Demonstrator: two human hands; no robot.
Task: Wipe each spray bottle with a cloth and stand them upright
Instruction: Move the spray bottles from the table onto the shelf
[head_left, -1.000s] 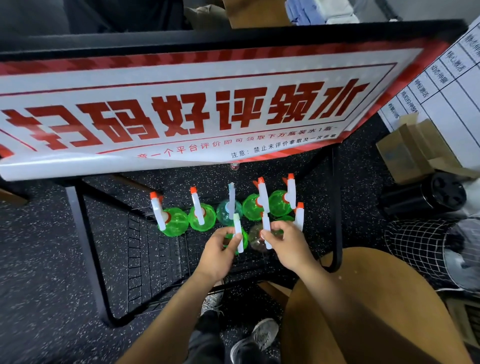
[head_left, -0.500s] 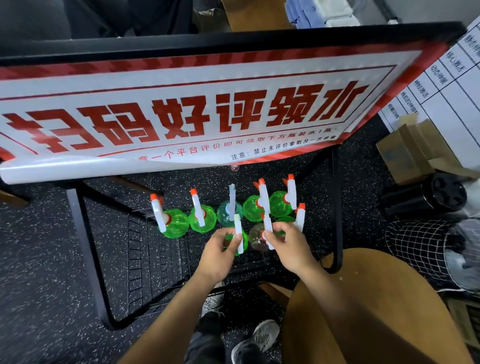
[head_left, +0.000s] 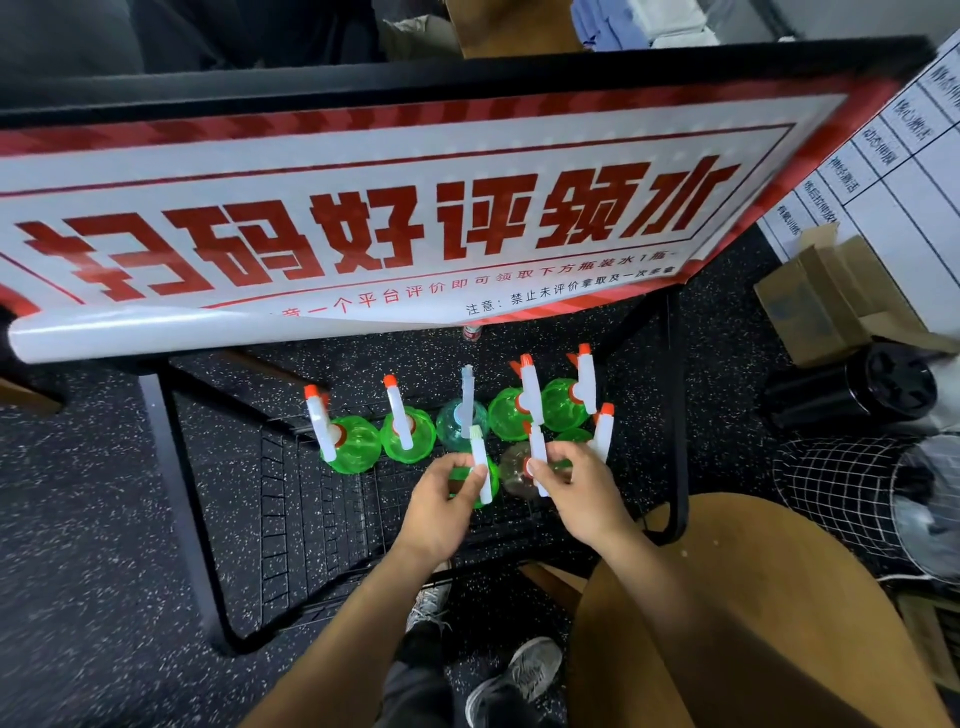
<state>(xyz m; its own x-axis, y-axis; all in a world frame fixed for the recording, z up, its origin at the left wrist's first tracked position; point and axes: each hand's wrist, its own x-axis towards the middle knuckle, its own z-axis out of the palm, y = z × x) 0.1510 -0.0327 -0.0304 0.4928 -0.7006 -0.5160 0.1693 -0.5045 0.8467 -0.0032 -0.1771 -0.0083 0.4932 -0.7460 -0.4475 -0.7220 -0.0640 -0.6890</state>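
nearest the camera, above the person's grey sneakers (head_left: 524, 670) on the speckled black floor, both forearms reach into a black wire shelf (head_left: 311, 519) under the black-framed desk (head_left: 171, 467). the left hand (head_left: 441, 501) pinches the white trigger head of a green translucent plastic spray bottle (head_left: 480, 467); the right hand (head_left: 576, 491) pinches the white trigger head of a brownish clear spray bottle (head_left: 519, 470) just beside it. compared with a second ago almost nothing has shifted: the hands hold the same two heads and both bottles stand upright in the same spots, so this looks like steadying or straightening, not lifting. no cloth is visible, so whether these two have been wiped cannot be told. behind them a row of upright green bottles with orange-tipped nozzles (head_left: 410, 431) and one pale blue bottle (head_left: 462, 421) stands untouched. farthest, a red-and-white printed banner (head_left: 363, 223) hangs over the desk edge.
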